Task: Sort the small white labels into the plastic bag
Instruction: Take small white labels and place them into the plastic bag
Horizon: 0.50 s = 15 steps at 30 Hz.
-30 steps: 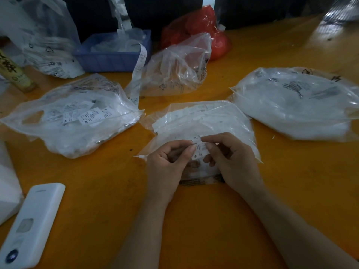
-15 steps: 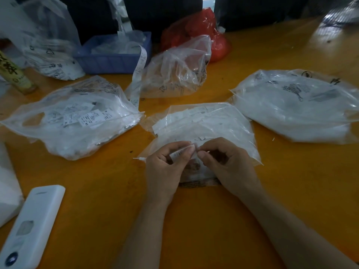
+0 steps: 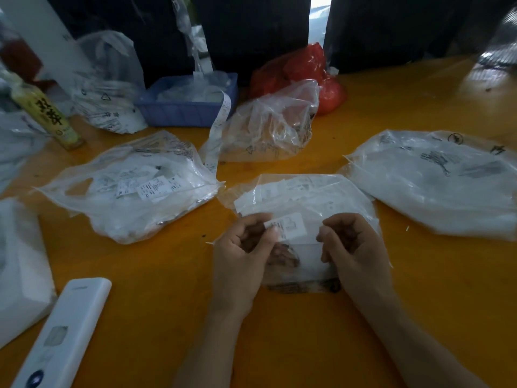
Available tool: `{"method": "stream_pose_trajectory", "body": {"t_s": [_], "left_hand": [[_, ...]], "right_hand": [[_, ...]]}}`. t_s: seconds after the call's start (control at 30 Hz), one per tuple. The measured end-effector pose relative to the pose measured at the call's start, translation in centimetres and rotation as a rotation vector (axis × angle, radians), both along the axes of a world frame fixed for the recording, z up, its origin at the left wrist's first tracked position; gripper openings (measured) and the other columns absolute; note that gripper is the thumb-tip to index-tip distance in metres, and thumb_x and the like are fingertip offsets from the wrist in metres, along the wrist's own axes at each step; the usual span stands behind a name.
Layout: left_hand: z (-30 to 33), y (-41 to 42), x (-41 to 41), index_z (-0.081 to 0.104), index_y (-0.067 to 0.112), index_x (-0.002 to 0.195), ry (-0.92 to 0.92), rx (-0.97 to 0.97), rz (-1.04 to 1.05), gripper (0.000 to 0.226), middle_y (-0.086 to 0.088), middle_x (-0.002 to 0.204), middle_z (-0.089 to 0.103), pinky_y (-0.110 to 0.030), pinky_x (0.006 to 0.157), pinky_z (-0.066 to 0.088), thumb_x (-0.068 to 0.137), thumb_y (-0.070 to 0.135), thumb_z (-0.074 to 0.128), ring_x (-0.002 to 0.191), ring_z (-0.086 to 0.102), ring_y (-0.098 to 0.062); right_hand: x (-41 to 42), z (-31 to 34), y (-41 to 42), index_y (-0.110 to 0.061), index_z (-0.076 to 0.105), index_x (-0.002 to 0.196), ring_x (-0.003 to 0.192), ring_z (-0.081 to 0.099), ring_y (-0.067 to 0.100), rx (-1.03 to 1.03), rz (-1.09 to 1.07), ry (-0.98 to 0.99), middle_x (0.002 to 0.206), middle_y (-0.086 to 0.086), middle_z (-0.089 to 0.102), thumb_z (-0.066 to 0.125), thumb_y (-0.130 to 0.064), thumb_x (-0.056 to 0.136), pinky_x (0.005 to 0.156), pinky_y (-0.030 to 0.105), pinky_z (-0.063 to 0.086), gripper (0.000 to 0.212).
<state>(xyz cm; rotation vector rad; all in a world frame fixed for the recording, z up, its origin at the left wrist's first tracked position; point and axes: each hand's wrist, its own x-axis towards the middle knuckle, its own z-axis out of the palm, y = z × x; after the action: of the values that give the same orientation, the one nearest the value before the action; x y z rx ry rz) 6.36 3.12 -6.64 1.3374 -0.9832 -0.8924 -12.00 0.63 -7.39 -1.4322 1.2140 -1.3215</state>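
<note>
Hands have drawn apart: left hand (image 3: 246, 247) pinches the white label (image 3: 289, 226), long axis pointing right, over the label-filled plastic bag (image 3: 307, 191); right hand (image 3: 352, 247), curled, seemingly empty, lies just beside its free end

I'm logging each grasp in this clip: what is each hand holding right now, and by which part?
The left hand pinches a small white label by its left end. The right hand is curled; whether it holds anything cannot be told.
</note>
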Motion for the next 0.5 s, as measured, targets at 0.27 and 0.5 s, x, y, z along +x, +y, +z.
{"method": "stream_pose_trajectory", "body": {"t_s": [0.27, 0.5], "left_hand": [[7.3, -2.8, 13.1, 0.07, 0.024, 0.112, -0.372, 0.047, 0.686, 0.022, 0.004, 0.108, 0.075, -0.031, 0.066, 0.061, 0.096, 0.01, 0.073, 0.075, 0.076, -0.01], [7.9, -6.2, 18.0, 0.078, -0.001, 0.112, -1.061, 0.347, 0.577, 0.02, -0.025, 0.124, 0.071, -0.051, 0.096, 0.054, 0.101, 0.011, 0.066, 0.111, 0.067, -0.045]], "right_hand": [[0.1, -0.6, 0.1, -0.025, 0.063, 0.101, 0.064, 0.063, 0.017, 0.004, 0.074, 0.054, 0.074, -0.001, 0.064, 0.064, -0.017, 0.098, 0.057, 0.022, 0.052, 0.009], [0.2, -0.3, 0.4, -0.027, 0.064, 0.098, 0.062, 0.06, 0.017, -0.021, 0.061, 0.148, 0.074, -0.004, 0.064, 0.063, -0.017, 0.098, 0.054, 0.028, 0.05, 0.01]]}}
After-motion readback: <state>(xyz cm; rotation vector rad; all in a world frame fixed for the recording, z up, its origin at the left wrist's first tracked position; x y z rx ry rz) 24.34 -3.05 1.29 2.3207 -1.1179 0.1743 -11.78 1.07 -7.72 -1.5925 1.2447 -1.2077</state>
